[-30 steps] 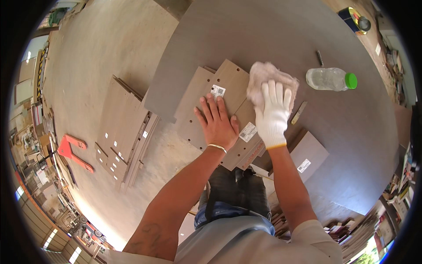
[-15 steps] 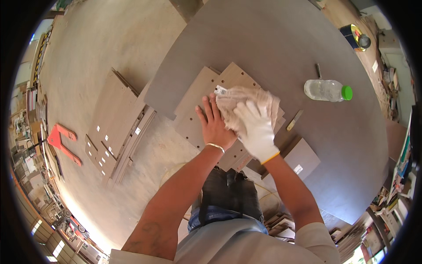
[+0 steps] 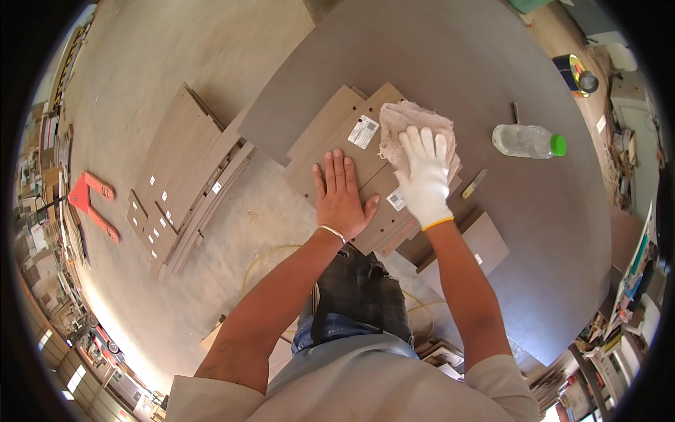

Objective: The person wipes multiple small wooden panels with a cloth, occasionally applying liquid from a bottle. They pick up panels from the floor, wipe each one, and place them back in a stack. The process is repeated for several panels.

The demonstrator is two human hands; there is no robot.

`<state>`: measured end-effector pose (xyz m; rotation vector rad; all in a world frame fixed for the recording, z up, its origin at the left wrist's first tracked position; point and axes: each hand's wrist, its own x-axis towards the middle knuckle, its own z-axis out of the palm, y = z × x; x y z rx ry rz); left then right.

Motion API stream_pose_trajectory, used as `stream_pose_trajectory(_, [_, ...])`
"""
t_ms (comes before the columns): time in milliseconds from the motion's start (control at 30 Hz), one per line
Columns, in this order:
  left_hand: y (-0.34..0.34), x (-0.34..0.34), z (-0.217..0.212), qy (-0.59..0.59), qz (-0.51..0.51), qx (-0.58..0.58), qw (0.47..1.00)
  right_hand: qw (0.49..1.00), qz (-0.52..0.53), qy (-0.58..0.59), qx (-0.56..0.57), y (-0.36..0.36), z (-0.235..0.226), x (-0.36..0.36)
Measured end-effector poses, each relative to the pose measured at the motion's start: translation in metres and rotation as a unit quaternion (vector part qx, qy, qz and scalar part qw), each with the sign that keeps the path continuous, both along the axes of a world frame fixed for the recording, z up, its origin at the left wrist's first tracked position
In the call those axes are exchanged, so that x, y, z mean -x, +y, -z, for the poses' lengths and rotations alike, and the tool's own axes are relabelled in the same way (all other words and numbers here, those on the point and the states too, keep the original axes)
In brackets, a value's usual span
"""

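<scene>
Spread flat, my bare left hand (image 3: pixel 342 200) presses on a brown wood-look panel (image 3: pixel 318 146) with small drilled holes along its edges. A second such panel (image 3: pixel 380 224) lies against it on the right. My right hand (image 3: pixel 425 179), in a white knitted glove, holds a pinkish rag (image 3: pixel 413 114) down near the far right of the panels, fingers stretched over it. One white printed label (image 3: pixel 363 131) sits just beyond my left fingertips; a smaller label (image 3: pixel 396 199) shows beside the glove. Under the panels is a large dark grey board (image 3: pixel 422 49).
To the right on the board lie a utility knife (image 3: pixel 474 184), a clear bottle with green cap (image 3: pixel 524 141) and a dark thin rod (image 3: pixel 515 112). A smaller brown panel (image 3: pixel 485 243) is near my right forearm. Stacked panels (image 3: pixel 176 155) and a red pallet jack (image 3: pixel 91 200) stand left.
My right hand and the rag have slid right and away from my left hand, uncovering the larger white label and the seam between the panels. My left hand stays flat on the panel.
</scene>
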<state>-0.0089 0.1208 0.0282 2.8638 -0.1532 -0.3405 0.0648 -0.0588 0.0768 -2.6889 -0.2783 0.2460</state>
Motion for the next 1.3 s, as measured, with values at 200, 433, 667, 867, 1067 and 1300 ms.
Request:
stream_pose_trajectory(200, [0.000,0.002,0.001,-0.009,0.012,-0.015,1.000,0.993,-0.086,-0.077,-0.034,-0.011,0.011,0.012])
stream_pose_trajectory(433, [0.002,0.003,-0.001,-0.004,0.017,-0.018,1.000,0.980,-0.173,-0.100,-0.012,-0.010,-0.009,0.013])
stream_pose_trajectory(667, [-0.005,-0.003,-0.008,0.001,0.001,-0.020,1.000,0.992,-0.116,-0.054,-0.023,-0.028,0.014,0.013])
stream_pose_trajectory(867, [-0.060,-0.025,-0.004,-0.015,0.038,0.039,0.998,0.899,0.255,0.193,-0.300,-0.041,0.024,-0.058])
stream_pose_trajectory(1067, [-0.067,-0.033,-0.001,-0.020,0.077,-0.109,0.991,0.950,-0.198,-0.239,0.037,0.034,0.040,-0.091])
stream_pose_trajectory(1300, [-0.070,-0.025,0.035,-0.122,0.036,0.117,0.985,0.842,-0.504,-0.089,-0.173,0.135,0.014,-0.035])
